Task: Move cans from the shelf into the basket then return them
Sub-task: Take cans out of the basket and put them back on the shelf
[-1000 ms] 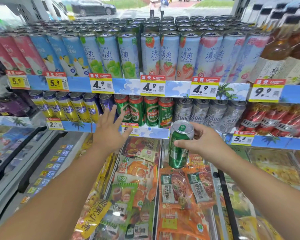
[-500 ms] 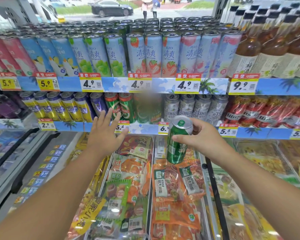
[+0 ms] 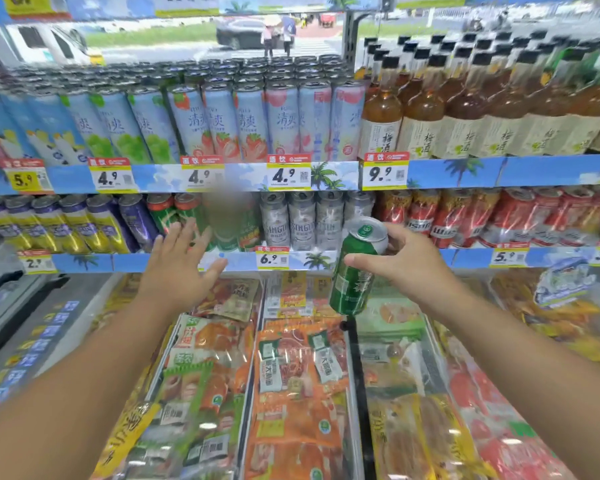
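Observation:
My right hand (image 3: 400, 263) grips a green can (image 3: 355, 268), tilted with its silver top toward the shelf, just in front of the lower shelf edge (image 3: 291, 259). Behind it stand silver cans (image 3: 302, 221) and, to their left, green cans (image 3: 184, 211) partly blurred. My left hand (image 3: 179, 268) is held out flat with fingers spread, in front of the green cans and not touching them. No basket is in view.
The upper shelf carries tall pale-blue cans (image 3: 222, 123) and brown bottles (image 3: 426, 112). Purple-yellow cans (image 3: 66, 223) stand at lower left, red cans (image 3: 482, 216) at lower right. Below lies a chest freezer (image 3: 355, 375) full of packaged food.
The view has swung right and up, so the shelf contents slid left. Both hands stay in much the same pose, the right hand still holding the green can near the shelf edge.

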A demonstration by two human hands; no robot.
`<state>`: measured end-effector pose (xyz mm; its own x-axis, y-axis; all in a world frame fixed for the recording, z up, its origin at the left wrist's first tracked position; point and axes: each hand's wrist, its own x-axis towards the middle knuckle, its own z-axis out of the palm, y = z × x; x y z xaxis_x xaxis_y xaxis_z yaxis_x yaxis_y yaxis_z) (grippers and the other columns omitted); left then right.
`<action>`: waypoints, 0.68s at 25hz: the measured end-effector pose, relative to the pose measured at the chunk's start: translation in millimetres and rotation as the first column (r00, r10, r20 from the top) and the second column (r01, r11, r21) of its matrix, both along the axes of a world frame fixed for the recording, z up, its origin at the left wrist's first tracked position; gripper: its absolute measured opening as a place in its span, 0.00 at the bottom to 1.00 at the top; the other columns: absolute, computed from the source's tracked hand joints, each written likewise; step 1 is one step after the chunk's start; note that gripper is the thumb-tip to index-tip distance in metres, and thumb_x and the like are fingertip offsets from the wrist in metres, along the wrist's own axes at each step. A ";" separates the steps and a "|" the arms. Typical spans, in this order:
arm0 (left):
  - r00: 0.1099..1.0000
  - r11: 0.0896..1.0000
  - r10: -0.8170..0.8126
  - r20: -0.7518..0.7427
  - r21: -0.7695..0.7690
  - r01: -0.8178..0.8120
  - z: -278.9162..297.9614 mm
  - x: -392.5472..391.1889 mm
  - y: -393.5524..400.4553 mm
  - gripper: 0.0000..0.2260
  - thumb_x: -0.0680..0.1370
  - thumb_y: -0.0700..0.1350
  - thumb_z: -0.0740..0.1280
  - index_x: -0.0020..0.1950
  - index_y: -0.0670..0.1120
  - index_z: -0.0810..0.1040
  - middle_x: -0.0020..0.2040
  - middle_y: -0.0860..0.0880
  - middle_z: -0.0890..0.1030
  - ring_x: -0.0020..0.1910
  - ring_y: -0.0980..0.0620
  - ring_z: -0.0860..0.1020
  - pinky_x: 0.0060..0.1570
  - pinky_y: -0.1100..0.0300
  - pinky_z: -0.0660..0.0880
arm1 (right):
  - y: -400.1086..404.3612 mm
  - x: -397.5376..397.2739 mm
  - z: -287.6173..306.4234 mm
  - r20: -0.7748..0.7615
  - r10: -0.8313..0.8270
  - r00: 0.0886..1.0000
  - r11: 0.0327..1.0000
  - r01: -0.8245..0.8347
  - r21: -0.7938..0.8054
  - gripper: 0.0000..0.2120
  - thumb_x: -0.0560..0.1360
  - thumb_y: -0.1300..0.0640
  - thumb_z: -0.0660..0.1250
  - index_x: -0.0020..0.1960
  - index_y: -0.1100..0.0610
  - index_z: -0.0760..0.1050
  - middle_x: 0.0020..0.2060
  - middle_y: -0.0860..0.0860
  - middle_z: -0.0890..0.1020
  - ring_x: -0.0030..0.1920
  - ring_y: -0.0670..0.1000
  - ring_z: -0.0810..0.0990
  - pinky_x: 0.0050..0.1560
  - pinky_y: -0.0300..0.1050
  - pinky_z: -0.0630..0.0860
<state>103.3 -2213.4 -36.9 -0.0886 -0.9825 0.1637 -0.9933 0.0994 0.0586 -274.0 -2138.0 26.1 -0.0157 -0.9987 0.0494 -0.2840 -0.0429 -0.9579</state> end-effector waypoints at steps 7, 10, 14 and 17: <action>0.999 0.997 0.009 0.043 -0.078 -0.006 -8.2 -92.4 28.7 0.38 0.77 0.74 0.43 0.84 0.57 0.52 0.84 0.49 0.48 0.83 0.46 0.46 0.79 0.41 0.49 | 50.4 -157.8 8.2 -0.032 -0.062 0.998 0.998 0.061 -0.028 0.25 0.68 0.49 0.82 0.62 0.47 0.79 0.54 0.39 0.83 0.52 0.37 0.81 0.45 0.31 0.74; 0.998 0.993 -0.045 0.045 -0.104 0.050 -4.7 -162.4 44.5 0.37 0.79 0.73 0.46 0.84 0.56 0.53 0.84 0.48 0.49 0.83 0.45 0.47 0.79 0.41 0.48 | 68.1 -212.0 6.2 -0.028 -0.092 0.995 0.995 0.091 -0.042 0.28 0.67 0.49 0.82 0.64 0.48 0.79 0.56 0.41 0.83 0.56 0.42 0.81 0.49 0.36 0.75; 0.990 0.985 -0.129 0.051 -0.104 0.134 2.7 -248.9 57.5 0.35 0.81 0.71 0.46 0.84 0.54 0.52 0.84 0.46 0.48 0.83 0.44 0.46 0.79 0.41 0.47 | 83.6 -263.4 6.7 -0.025 -0.122 0.992 0.992 0.121 -0.024 0.25 0.67 0.48 0.82 0.62 0.46 0.78 0.54 0.40 0.83 0.53 0.41 0.82 0.48 0.37 0.76; 0.983 0.979 -0.183 0.026 -0.083 0.184 6.8 -300.7 57.4 0.37 0.78 0.73 0.41 0.84 0.56 0.50 0.84 0.49 0.44 0.83 0.46 0.43 0.80 0.43 0.44 | 84.1 -296.7 6.7 -0.021 -0.145 0.989 0.989 0.144 -0.024 0.27 0.68 0.48 0.81 0.64 0.47 0.78 0.56 0.41 0.83 0.54 0.42 0.82 0.53 0.43 0.79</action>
<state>-197.4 -2156.0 -30.1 -0.2698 -0.9319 0.2425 -0.9586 0.2839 0.0245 -570.7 -2053.8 32.8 -0.1585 -0.9846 0.0735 -0.3104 -0.0210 -0.9504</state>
